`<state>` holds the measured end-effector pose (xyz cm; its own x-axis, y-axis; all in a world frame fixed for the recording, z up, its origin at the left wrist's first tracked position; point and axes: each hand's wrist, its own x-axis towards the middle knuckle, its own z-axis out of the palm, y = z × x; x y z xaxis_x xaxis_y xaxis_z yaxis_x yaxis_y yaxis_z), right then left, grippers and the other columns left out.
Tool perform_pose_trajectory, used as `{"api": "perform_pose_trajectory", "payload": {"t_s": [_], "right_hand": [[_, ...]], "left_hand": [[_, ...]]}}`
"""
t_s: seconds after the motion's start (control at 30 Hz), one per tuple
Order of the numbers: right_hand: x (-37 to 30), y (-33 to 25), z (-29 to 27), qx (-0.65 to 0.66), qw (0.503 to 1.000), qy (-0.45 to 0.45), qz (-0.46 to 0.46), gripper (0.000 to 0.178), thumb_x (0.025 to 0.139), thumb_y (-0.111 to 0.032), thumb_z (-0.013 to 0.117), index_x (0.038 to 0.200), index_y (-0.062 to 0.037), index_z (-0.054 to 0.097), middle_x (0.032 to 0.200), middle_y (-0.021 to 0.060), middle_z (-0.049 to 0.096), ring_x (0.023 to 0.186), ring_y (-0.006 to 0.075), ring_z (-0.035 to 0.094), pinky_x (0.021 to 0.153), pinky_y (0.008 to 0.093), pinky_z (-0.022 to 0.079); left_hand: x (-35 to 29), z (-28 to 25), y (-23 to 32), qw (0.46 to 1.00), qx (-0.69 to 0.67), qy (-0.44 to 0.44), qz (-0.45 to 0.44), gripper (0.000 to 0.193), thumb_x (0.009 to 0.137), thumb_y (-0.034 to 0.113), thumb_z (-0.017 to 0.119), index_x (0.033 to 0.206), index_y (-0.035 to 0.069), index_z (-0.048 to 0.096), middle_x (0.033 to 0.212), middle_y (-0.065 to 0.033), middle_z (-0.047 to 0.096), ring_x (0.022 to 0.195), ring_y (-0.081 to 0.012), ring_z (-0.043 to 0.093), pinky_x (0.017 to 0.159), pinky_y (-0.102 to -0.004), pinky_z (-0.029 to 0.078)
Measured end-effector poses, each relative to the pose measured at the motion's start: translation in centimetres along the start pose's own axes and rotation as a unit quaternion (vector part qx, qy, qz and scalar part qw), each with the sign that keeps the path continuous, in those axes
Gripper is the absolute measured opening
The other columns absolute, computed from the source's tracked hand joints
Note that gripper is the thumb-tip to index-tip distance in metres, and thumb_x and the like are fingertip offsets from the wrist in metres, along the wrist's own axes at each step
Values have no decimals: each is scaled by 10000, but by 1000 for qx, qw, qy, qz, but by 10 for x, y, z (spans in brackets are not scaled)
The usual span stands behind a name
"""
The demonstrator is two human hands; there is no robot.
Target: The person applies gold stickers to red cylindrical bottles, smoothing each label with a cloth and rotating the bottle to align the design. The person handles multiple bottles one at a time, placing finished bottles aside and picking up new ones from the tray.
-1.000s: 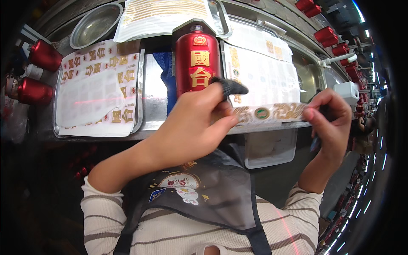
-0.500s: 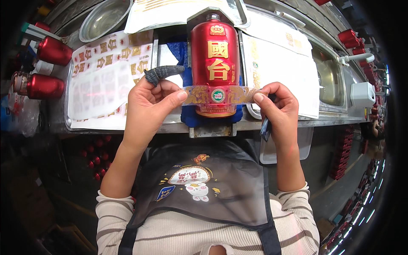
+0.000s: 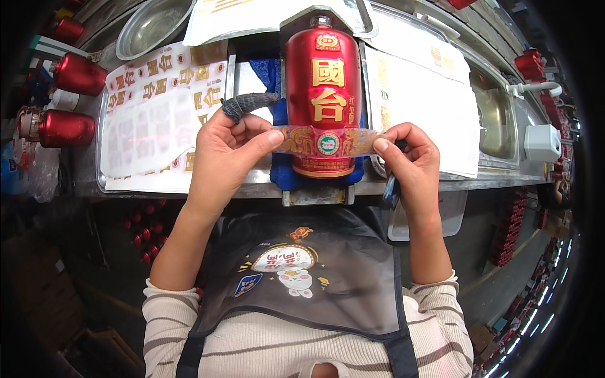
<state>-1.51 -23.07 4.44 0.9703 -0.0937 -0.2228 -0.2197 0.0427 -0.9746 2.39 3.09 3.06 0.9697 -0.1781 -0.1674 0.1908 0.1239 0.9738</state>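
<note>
A clear, gold-patterned strip (image 3: 328,144) with a green-and-white emblem spans the lower part of a red bottle (image 3: 325,53); whether it touches the bottle cannot be told. The left hand (image 3: 233,148), a dark finger cover (image 3: 257,104) on its index finger, pinches one end between thumb and fingers. The right hand (image 3: 413,157) pinches the other end, with a dark, slim tool (image 3: 392,191) tucked in its curled fingers. The bottle lies on blue padding (image 3: 277,173) at the edge of a metal table (image 3: 457,183), its neck pointing away from the person; its contents cannot be seen. To its left, a metal tray (image 3: 102,167) holds sheets (image 3: 142,142) of gold and red designs; to its right, more pale sheets (image 3: 435,120) overlie another tray. Two red bottles (image 3: 79,72) lie beyond the left tray. A round metal bowl (image 3: 154,28) stands behind it, its contents unclear. At far right, a white plastic container (image 3: 542,143) stands beside a metal sink (image 3: 498,120), and a pale bin (image 3: 435,222) shows below the table.
</note>
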Motion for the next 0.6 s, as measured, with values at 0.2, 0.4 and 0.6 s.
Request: {"api": "perform_pose_trajectory", "payload": {"t_s": [0.2,0.4,0.6], "right_hand": [[3,5,2,-22,1000,13,-13,109,885,-97,715,888,-48,617,752,-44,597,597,-12,462,512,148,342],[6,8,4,-22,1000,9,-13,113,886,-105,717,897,-55,616,746,-52,587,604,-16,454,522,148,337],[8,11,2,-36,998,37,-23,121,904,-43,676,1000,-3,615,903,10,630,702,9,518,615,161,401]], "left_hand": [[3,2,-3,1000,5,3,1,238,854,9,739,1056,13,613,900,-58,706,826,-100,668,763,-246,544],[3,3,-7,1000,-9,3,-10,209,855,15,744,1021,18,617,906,-59,710,829,-107,676,765,-250,548],[5,3,-8,1000,24,3,-16,238,865,36,740,1074,18,628,927,-35,712,838,-91,665,775,-245,538]]}}
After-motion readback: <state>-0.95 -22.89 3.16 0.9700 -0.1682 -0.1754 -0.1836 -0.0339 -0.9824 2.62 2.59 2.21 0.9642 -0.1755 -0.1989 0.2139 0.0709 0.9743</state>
